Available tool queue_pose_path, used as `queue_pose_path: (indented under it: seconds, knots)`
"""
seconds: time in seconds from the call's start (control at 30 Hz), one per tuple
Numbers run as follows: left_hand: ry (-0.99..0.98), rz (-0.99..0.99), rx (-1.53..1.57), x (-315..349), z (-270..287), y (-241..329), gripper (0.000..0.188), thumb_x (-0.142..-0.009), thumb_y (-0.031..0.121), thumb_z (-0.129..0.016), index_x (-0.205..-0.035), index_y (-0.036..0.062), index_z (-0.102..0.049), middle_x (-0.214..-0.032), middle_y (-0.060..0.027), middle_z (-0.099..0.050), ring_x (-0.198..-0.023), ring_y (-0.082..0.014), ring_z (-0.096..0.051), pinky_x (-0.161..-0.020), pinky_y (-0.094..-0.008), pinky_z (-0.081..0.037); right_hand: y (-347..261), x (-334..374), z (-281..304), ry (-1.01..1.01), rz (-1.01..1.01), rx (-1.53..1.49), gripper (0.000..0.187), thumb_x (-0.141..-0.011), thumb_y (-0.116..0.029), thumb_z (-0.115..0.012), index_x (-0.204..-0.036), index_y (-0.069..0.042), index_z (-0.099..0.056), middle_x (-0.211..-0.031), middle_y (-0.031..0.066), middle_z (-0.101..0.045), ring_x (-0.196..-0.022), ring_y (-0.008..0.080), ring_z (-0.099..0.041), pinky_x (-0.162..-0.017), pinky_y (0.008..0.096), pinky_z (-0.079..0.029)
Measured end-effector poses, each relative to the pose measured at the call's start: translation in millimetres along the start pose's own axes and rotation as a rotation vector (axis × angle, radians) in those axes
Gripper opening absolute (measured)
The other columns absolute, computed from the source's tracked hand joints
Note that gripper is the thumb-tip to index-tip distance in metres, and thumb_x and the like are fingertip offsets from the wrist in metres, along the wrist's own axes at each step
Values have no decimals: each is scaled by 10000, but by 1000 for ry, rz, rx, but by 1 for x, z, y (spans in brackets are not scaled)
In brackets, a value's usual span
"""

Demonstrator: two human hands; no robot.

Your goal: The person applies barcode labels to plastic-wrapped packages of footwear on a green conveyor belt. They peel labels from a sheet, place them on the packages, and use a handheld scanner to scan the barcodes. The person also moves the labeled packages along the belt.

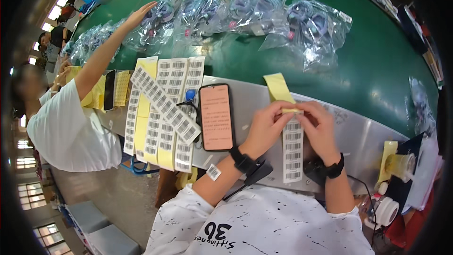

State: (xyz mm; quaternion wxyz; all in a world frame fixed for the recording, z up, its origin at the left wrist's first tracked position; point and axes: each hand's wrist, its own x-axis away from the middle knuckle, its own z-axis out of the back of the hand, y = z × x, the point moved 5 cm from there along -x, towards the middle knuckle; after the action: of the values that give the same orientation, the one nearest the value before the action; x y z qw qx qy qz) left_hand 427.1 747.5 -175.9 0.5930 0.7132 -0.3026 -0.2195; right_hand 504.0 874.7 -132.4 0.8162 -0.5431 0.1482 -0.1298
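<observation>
A strip of white barcode labels (292,153) hangs down in front of me, its yellow backing (277,86) showing beyond my fingers. My left hand (265,126) is closed, pinching the strip's folded part from the left. From the right, my right hand (320,123) pinches the same fold with thumb and fingers. The fingertips partly cover the fold, so I cannot tell whether a label is lifting off. A single barcode label (213,172) is stuck on my left forearm. Left of my left hand lies a phone (216,118) with a lit pinkish screen.
Several barcode label strips (166,106) overlap left of the phone. Clear bags of bluish items (257,12) line the green belt (368,71) beyond the metal ledge (349,115). A co-worker's arm (101,54) reaches toward the bags. A yellowish cup (400,166) stands at right.
</observation>
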Motion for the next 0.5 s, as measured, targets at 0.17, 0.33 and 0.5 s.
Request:
queue_pose_path:
  seconds: [0.17, 0.33, 0.5]
  knots:
    - [-33, -12, -20, -2, -2, -5, 181, -923, -12, -569, -1098, -51, -591, -977, -75, -681, -876, -86, -641, -747, -206, -506, 23, 1, 9, 63, -76, -170, 99, -855, 8, -634, -946, 34, -662, -905, 52, -630, -779, 98, -608, -694, 218, -492]
    - [-59, -5, -113, -1, -2, 0, 203, -912, -11, -584, -1109, -56, -590, -982, -79, -684, -875, -85, -643, -751, -208, -512, 29, 6, 8, 52, -100, -250, 64, -848, 19, -637, -906, 39, -656, -984, 56, -609, -795, 87, -599, -697, 209, -488]
    - [-11, -43, -92, 3, -4, 5, 320, -884, -31, -599, -1199, -55, -549, -1053, -118, -678, -924, -112, -653, -778, -228, -520, 19, 7, 5, 66, -41, -285, 46, -846, 27, -628, -888, 34, -645, -1141, 67, -560, -875, 101, -586, -753, 214, -475]
